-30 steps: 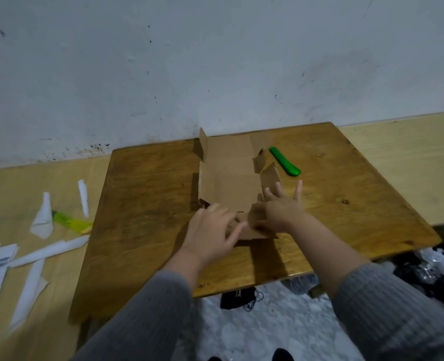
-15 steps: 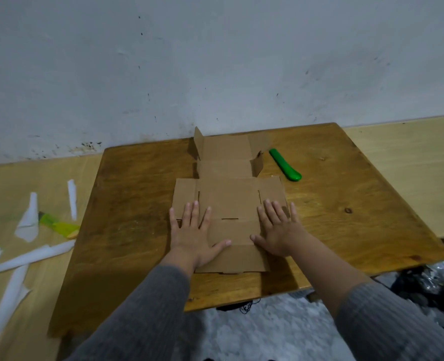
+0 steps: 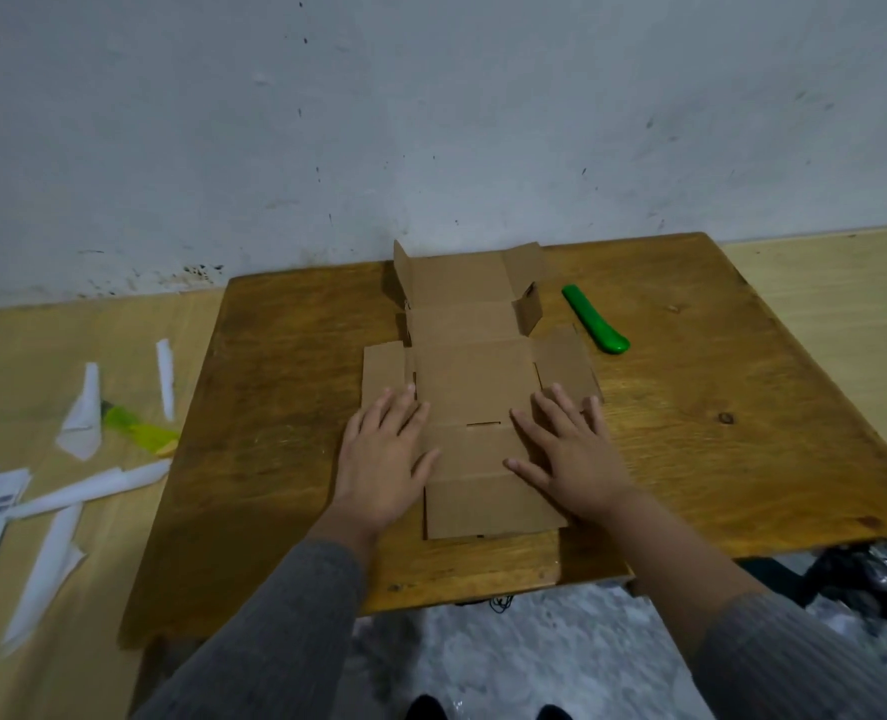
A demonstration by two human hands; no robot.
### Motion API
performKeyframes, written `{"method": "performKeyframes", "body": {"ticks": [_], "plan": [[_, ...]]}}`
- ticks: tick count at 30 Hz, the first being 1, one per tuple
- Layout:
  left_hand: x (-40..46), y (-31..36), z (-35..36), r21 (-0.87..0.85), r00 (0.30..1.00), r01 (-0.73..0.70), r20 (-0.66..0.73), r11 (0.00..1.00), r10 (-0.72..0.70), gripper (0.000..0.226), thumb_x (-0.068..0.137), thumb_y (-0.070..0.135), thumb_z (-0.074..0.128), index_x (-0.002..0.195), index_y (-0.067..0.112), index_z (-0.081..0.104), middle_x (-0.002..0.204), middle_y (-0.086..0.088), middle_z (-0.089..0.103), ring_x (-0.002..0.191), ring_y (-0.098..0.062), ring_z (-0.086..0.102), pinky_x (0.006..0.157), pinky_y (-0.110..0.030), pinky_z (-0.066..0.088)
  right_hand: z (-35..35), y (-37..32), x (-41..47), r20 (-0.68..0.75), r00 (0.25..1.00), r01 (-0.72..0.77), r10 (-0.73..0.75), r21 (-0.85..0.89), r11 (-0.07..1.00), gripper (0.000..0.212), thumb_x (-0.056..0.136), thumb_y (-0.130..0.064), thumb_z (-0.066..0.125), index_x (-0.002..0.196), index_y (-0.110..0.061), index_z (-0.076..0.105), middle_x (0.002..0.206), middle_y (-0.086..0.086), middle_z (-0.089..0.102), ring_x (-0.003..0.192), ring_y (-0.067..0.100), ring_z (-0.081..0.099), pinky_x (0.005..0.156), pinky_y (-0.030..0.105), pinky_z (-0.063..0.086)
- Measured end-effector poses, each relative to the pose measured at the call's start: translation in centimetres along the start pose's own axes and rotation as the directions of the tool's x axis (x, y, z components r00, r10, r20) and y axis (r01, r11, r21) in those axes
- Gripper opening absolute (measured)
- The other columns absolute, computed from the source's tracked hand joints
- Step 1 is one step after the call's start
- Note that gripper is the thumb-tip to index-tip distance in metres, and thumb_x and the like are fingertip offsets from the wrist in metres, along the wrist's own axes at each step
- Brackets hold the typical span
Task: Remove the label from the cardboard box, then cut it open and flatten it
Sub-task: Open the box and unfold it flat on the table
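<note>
Two hands, left hand (image 3: 381, 462) and right hand (image 3: 568, 454), are pressing flat-palmed, grasping nothing, on the unfolded cardboard box (image 3: 475, 387) lying on the surface (image 3: 716, 433). Its long axis is running away toward the wall; far flaps are standing up beyond both grips, right hand nearer.

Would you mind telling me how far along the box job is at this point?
Mostly done. The cardboard box lies cut open and spread on the table, no label visible on it; the green cutter is set aside. In hand: the left hand and right hand press its near panels flat. Left: the far flaps near the wall stand up and need flattening.
</note>
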State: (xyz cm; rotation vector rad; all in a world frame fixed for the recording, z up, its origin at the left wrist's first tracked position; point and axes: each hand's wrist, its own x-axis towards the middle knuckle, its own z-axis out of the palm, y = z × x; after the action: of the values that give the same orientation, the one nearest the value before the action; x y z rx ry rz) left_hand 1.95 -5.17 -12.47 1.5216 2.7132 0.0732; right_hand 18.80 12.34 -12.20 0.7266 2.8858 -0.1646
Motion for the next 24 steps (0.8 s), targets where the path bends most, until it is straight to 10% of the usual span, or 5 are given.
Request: {"method": "performKeyframes", "body": {"ticks": [10, 16, 24], "plan": [[-0.2, -0.5, 0.1, -0.300, 0.984, 0.156, -0.035, 0.941, -0.174, 0.091, 0.099, 0.040, 0.046, 0.135, 0.044, -0.037, 0.160, -0.013, -0.016, 0.147, -0.031, 0.016, 0.116, -0.042, 0.026, -0.5, -0.6, -0.3, 0.146, 0.989, -0.038, 0.030, 0.054, 0.998, 0.062, 0.093, -0.061, 0.023, 0.149, -0.040, 0.007, 0.161, 0.002, -0.007, 0.147, 0.024, -0.011, 0.117, 0.052, -0.006], [0.9, -0.8, -0.3, -0.566, 0.893, 0.400, 0.064, 0.721, -0.445, 0.107, 0.090, 0.043, 0.061, 0.146, 0.025, -0.029, 0.163, -0.008, 0.000, 0.144, -0.027, 0.026, 0.113, -0.041, 0.030, -2.0, -2.1, 0.2, 0.094, 0.992, -0.098, 0.089, 0.088, 0.991, 0.055, 0.094, -0.050, 0.037, 0.146, -0.036, 0.027, 0.159, 0.005, 0.014, 0.148, 0.028, 0.001, 0.116, 0.051, -0.004], [-1.5, -1.2, 1.0, -0.569, 0.938, 0.310, 0.052, 0.762, -0.342, 0.114, 0.084, 0.061, 0.058, 0.143, 0.027, -0.033, 0.162, 0.007, -0.002, 0.147, -0.009, 0.005, 0.114, -0.047, -0.019, -3.8, -9.3, 5.4, -0.025, 0.988, -0.119, 0.149, 0.479, 0.870, 0.037, 0.094, -0.045, 0.045, 0.121, -0.026, 0.062, 0.137, -0.003, 0.053, 0.133, 0.019, 0.039, 0.112, 0.043, 0.025]]}}
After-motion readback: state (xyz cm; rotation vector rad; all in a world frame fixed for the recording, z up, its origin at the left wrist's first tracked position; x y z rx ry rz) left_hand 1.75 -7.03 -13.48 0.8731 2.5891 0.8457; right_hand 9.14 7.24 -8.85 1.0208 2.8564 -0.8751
